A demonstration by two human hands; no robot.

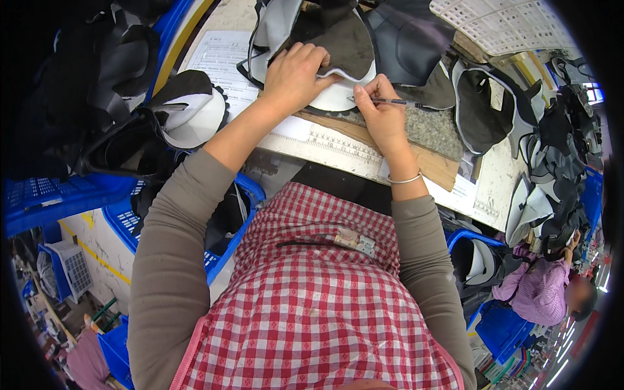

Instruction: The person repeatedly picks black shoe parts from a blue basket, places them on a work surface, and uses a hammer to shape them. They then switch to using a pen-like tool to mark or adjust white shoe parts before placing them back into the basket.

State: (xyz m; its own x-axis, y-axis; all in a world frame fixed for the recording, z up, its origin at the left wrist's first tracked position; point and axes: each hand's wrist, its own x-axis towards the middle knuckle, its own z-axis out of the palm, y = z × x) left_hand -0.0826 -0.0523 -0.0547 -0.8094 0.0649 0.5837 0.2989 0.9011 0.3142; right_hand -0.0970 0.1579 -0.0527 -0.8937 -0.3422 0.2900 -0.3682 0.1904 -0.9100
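Note:
On the worktable in front of me lies a shoe upper [341, 39] with a dark fuzzy lining and a white lower panel [333, 97]. My left hand [294, 77] grips its near-left edge, fingers curled over the lining and thumb stretched toward the white panel. A slim pen [402, 102] is pinched in my right hand [385, 117], its tip at the white panel. Some of the left fingertips are hidden by the folded material. Beneath the upper are a grey speckled slab [435, 133] and a wooden board [432, 167].
A ruler strip [338, 148] runs along the table's near edge. Printed sheets [224, 58] lie at left, beside another shoe upper [188, 110]. More uppers [484, 107] are piled at right, below a white perforated basket [504, 23]. Blue crates [120, 218] flank me. A person in pink [536, 289] works at far right.

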